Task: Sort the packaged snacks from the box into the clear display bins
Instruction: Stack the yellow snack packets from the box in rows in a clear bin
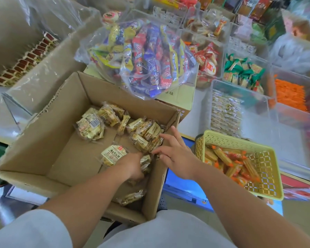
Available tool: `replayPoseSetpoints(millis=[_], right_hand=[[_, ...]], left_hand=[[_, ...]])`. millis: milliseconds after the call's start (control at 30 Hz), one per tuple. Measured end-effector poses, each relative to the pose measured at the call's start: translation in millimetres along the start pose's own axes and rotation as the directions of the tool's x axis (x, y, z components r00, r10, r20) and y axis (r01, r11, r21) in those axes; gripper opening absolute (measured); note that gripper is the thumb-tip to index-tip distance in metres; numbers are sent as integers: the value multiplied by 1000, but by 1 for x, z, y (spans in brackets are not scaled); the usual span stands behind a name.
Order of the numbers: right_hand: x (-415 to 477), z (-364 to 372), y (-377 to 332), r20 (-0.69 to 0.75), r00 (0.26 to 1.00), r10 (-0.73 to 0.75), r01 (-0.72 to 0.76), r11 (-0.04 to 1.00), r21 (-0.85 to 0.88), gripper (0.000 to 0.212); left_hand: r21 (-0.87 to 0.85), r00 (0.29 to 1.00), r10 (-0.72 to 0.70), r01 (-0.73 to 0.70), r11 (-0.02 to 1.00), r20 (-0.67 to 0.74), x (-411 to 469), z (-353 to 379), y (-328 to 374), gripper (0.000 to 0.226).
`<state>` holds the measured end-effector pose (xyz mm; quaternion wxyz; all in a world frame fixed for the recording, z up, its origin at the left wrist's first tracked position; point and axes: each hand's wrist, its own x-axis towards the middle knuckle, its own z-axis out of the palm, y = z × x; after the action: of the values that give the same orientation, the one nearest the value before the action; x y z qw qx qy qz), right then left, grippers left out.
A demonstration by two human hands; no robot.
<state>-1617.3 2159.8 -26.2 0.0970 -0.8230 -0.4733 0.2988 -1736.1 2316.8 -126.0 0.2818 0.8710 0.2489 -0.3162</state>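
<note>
While the left hand [133,166] is down inside the cardboard box [43,140], its fingers disappear beneath the back of the hand and a blur of wrappers. Gripping a packet or not? Can't tell from here. The right hand [175,156] is plain to see: fingers [166,137] spread and straight, tips resting on the heap of yellow snack packets [143,135] against the box's right wall. More packets lie beyond those fingertips toward the far wall. One lies flat just left of the left hand, and a few are half-hidden under that wrist. Past the right fingertips, outside the box, a clear bin [258,122] holds small pale packets [225,115], print too tiny to read. Right of the right knuckles sits a yellow lattice basket [268,154] with orange-wrapped sticks [229,158] in it. Well beyond both sets of fingers, a clear bag [150,56] is stuffed with red, blue and yellow wrappers. To its right, more bins hold green-wrapped pieces [243,70], their edges smeared.
</note>
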Motion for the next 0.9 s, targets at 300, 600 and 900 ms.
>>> replayPoseSetpoints(millis=[300, 600, 900], right_hand=[[1, 1, -2, -13, 1000, 8, -8, 999, 48, 29], [0, -1, -6, -5, 1000, 23, -23, 999, 37, 31], [0, -1, -2, 12, 1000, 12, -12, 1000, 25, 30]], left_hand=[[62, 914, 13, -42, 997, 406, -27, -6, -29, 85], [195, 951, 89, -152, 969, 297, -28, 17, -19, 115], [-217, 973, 33, 17, 976, 228, -46, -43, -37, 104]])
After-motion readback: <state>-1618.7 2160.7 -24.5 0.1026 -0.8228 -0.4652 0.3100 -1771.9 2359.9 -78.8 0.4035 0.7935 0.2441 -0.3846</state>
